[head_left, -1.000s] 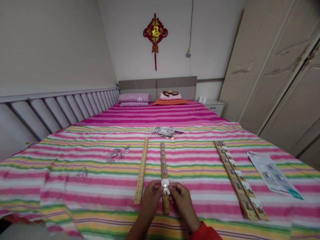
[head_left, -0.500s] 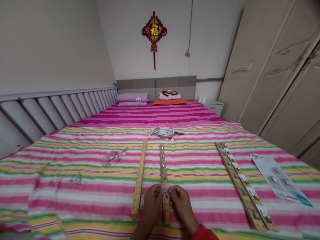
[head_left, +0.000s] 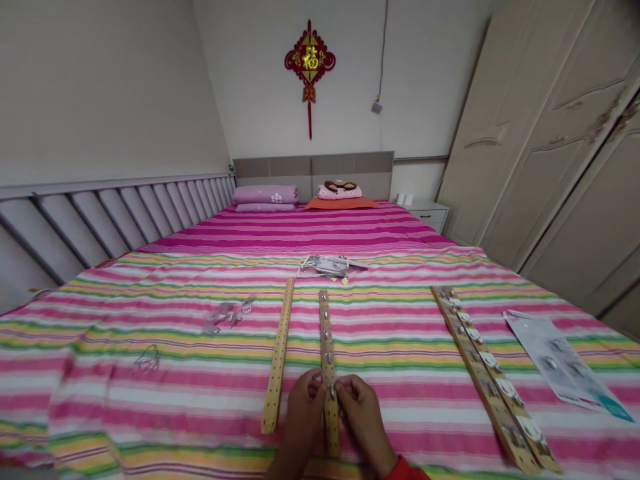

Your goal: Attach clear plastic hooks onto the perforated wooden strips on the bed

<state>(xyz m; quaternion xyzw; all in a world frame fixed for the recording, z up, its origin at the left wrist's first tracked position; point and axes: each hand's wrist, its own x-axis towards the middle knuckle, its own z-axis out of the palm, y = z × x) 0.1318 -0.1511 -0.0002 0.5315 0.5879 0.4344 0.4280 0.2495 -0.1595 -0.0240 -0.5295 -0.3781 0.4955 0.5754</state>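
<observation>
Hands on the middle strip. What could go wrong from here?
The middle strip lies on loose striped cloth, so it might shift if pressed. The metal piece between the left hand and right hand could end up out of line with those beyond it. The left hand, close to the dotted strip, might knock it.

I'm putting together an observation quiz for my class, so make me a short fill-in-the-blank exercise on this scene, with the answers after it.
1. The left hand and right hand are at the studded strip; the bare strip lies to its ____.
2. The right sleeve is ____.
3. Right of the studded strip, ____ more strips lie side by side.
4. Below the wall hanging, at the far end of the bed, stands the ____.

Missing words: left; red; two; headboard.
</observation>
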